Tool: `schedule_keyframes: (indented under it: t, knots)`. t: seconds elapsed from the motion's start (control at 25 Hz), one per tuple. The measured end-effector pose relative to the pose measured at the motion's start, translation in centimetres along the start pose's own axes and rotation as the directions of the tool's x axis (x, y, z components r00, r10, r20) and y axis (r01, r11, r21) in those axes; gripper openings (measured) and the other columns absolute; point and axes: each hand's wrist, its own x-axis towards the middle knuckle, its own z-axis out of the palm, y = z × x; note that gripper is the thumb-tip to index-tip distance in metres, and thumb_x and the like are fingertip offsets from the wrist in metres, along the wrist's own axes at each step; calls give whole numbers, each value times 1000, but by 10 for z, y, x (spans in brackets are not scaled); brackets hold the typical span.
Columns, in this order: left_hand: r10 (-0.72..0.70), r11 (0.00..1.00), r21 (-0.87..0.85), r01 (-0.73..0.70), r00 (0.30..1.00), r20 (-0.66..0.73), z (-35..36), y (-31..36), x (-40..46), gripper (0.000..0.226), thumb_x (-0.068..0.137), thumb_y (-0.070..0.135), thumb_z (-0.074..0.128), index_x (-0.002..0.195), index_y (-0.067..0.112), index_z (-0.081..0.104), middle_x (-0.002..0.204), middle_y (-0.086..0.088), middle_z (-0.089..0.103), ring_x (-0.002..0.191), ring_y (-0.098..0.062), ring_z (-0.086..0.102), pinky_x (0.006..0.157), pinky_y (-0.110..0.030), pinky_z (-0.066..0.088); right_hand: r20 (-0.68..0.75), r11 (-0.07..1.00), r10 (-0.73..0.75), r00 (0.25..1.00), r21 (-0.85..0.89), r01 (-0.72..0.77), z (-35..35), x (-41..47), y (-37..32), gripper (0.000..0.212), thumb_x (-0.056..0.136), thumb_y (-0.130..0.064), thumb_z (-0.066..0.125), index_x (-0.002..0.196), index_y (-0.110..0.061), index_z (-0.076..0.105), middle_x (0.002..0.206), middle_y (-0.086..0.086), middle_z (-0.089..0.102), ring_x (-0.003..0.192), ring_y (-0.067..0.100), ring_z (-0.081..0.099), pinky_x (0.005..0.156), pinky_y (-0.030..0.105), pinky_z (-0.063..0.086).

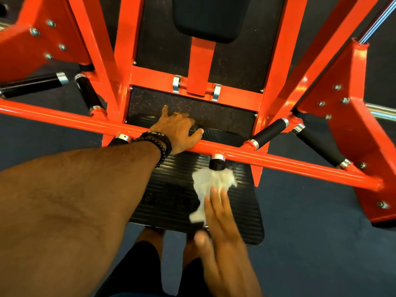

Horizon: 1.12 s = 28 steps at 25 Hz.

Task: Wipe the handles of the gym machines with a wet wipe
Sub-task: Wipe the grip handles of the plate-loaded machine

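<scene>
The orange gym machine (278, 161) has a crossbar running across the view. From it a short black handle (216, 164) with a chrome collar points toward me. A crumpled white wet wipe (211, 182) is wrapped over this handle. My right hand (222, 239) holds the wipe against the handle, fingers laid along it and thumb on the left side; the hand is motion-blurred. My left hand (177, 130), with beaded bracelets at the wrist, rests on the crossbar with its fingers spread. Another handle (120, 139) is partly hidden behind my left wrist.
More black handles with chrome ends stick out at left (32, 83), (89, 93) and at right (269, 133), (321, 146). A ribbed black footplate (171, 189) lies below the bar. A black pad (212, 18) sits at the top. The floor (321, 243) is dark blue.
</scene>
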Motion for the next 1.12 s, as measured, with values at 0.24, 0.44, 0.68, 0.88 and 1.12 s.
schedule_keyframes:
  t: [0.24,0.44,0.68,0.88,1.12]
  knots:
    - [11,1000,-5,-11,1000,11,0,-1,1,53,96,56,32,119,20,63,126,-3,61,125,-25,51,118,-62,11,-1,975,222,975,29,-222,-7,66,6,88,89,-75,13,158,-24,-4,165,-11,-15,149,0,-17,124,26,2]
    - [27,999,-19,-26,999,44,0,-2,2,60,93,59,27,121,19,62,128,-3,59,126,-25,50,118,-62,10,68,922,386,920,-11,-387,-2,8,-30,101,64,-95,-5,146,-41,-25,154,-28,-31,148,-5,-10,105,-3,4]
    - [33,999,-31,-31,998,60,-4,0,1,52,98,54,33,124,17,60,129,-6,57,126,-27,50,119,-62,7,-174,911,347,922,298,-286,-4,76,11,46,100,-53,42,142,-35,46,120,6,67,102,11,62,85,24,47]
    - [54,998,-33,-53,998,24,-4,0,0,52,99,53,32,119,15,61,124,-7,59,121,-28,53,118,-63,8,-262,801,507,821,495,-337,10,11,7,45,89,-58,52,109,-25,75,91,10,74,89,23,71,82,38,58]
    - [63,998,-2,-63,998,-6,-1,-1,3,56,98,55,31,124,15,59,130,-9,57,126,-29,50,118,-64,9,-37,351,706,708,886,-303,3,66,26,30,97,-18,57,101,9,69,101,34,67,89,38,64,93,60,52]
